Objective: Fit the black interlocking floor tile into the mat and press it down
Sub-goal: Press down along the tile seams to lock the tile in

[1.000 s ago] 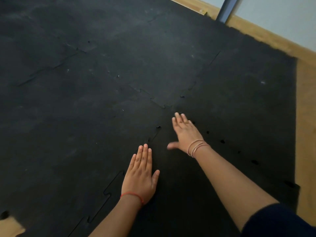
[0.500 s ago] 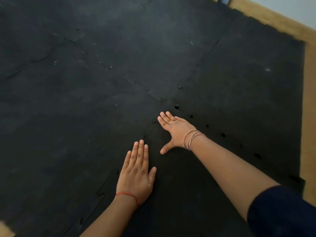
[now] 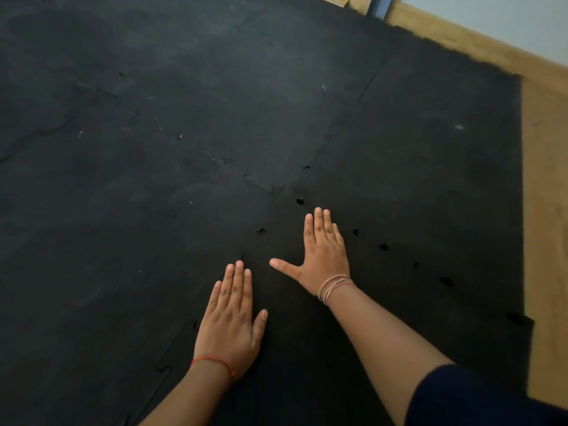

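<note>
The black interlocking tile (image 3: 307,348) lies flat under both my hands, set among the other tiles of the black mat (image 3: 153,149). My left hand (image 3: 230,318) rests palm down near the tile's left toothed seam, fingers together and holding nothing. My right hand (image 3: 322,256) lies flat farther up, near the tile's far corner, thumb spread to the left. Small dark gaps (image 3: 299,200) show along the seams to the right of and above the right hand.
Wooden floor (image 3: 547,210) borders the mat on the right and at the back. A pale wall (image 3: 491,26) and a metal post (image 3: 384,7) stand at the top right. A dark sleeve (image 3: 476,401) covers my right upper arm.
My right hand turned from angled left to pointing straight up the tile, staying flat. The left hand kept its place. The camera view shifted slightly.
</note>
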The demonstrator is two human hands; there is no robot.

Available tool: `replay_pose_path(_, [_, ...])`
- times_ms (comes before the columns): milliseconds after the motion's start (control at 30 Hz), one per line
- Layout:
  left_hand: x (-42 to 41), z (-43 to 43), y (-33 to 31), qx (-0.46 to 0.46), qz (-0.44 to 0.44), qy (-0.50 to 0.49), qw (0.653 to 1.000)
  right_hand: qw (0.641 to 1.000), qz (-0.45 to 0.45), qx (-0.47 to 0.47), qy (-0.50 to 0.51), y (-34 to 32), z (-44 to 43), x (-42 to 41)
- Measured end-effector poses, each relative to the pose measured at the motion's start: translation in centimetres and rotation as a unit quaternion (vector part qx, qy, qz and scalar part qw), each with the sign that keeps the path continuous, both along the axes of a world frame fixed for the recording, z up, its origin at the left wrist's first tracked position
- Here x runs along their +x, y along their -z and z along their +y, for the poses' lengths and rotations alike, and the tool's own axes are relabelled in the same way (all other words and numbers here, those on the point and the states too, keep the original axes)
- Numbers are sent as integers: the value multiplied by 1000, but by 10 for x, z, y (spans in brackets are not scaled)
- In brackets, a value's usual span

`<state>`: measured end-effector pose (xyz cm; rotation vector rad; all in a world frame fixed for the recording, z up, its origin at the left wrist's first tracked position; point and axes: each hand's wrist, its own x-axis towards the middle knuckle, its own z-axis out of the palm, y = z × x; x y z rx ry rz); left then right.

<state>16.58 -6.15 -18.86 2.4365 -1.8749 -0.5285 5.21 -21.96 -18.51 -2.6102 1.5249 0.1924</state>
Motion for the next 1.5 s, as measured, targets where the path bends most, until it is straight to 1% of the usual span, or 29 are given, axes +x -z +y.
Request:
replay_pose_path(100, [-3, -7, -1, -15, 4, -16, 1000, 999, -15, 29, -14, -8, -3, -1])
replay_pose_path(200, [-3, -44, -1, -45, 7, 1, 999, 996, -16, 83, -34, -19, -16, -18])
replay_pose_path(333, [1, -117, -11, -38, 17, 53, 998, 992, 23, 104, 69, -25, -23, -47])
replay_pose_path(467, [2, -150, -9, -12, 21, 80, 996, 993, 45, 109, 29, -24, -25, -44])
replay_pose_path(600, [7, -152, -6, 4, 12, 91, 996, 986, 113, 119, 30, -29, -36, -33])
replay_pose_path(767, [4, -155, -16, 57, 2, 86, 995, 979, 122, 153, 49, -38, -33, -28])
replay_pose_path(833, [2, -158, -22, 72, 3, 81, 994, 980, 105, 157, 56, -42, -33, -27])
replay_pose_path(900, [-1, -157, -26, 73, 20, 70, 995, 984, 62, 152, 68, -43, -30, -27])
replay_pose_path(967, [-2, -148, -22, 52, 43, 60, 996, 987, 18, 134, 87, -40, -23, -30])
replay_pose_path(1067, [-1, -134, -13, 29, 59, 71, 995, 990, -8, 113, 82, -39, -21, -37])
replay_pose_path(1167, [1, -135, -16, 46, 46, 74, 995, 991, 18, 114, 74, -40, -23, -37])
replay_pose_path(1267, [-1, -143, -19, 76, 17, 90, 993, 986, 62, 143, 53, -38, -29, -36])
replay_pose_path(1500, [-1, -150, -11, 90, 4, 95, 991, 975, 99, 193, 45, -27, -41, -35])
